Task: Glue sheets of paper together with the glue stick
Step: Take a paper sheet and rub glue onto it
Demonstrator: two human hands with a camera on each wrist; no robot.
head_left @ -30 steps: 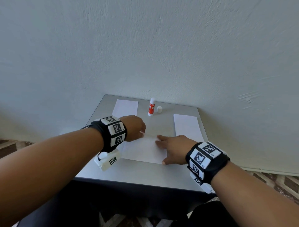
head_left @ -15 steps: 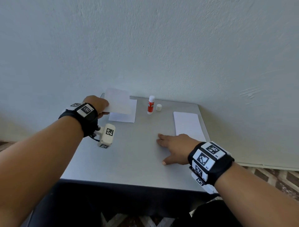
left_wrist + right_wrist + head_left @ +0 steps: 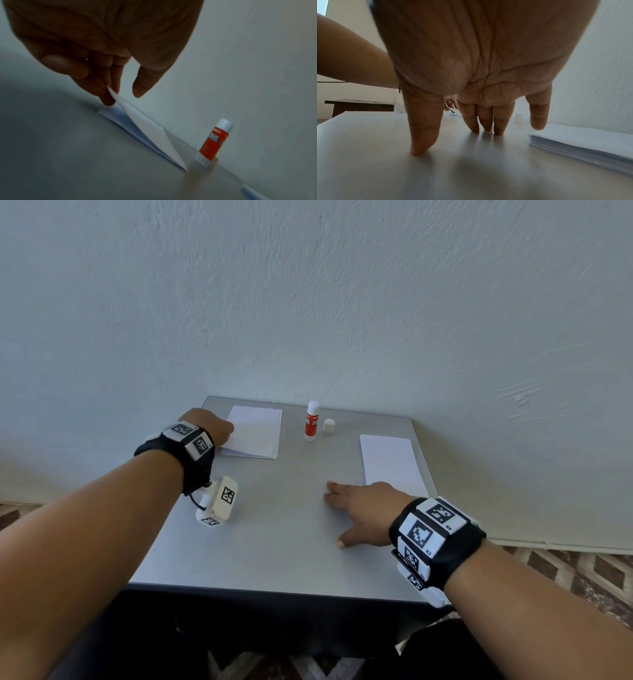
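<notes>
A white sheet lies on the paper stack at the table's back left, its near corner still raised. My left hand is at the stack's left edge. In the left wrist view the raised corner leans on the fingertips of my left hand, and the thumb stands apart from it. The red glue stick stands uncapped at the back, its white cap beside it. My right hand lies flat on the bare table, fingers spread, holding nothing.
A second stack of white sheets lies at the right edge of the grey table, just past my right hand. A white wall rises directly behind the table. Patterned floor shows on both sides.
My left hand carried the sheet from the table's middle to the back left and lowered it onto the stack there. The right hand stayed flat in place.
</notes>
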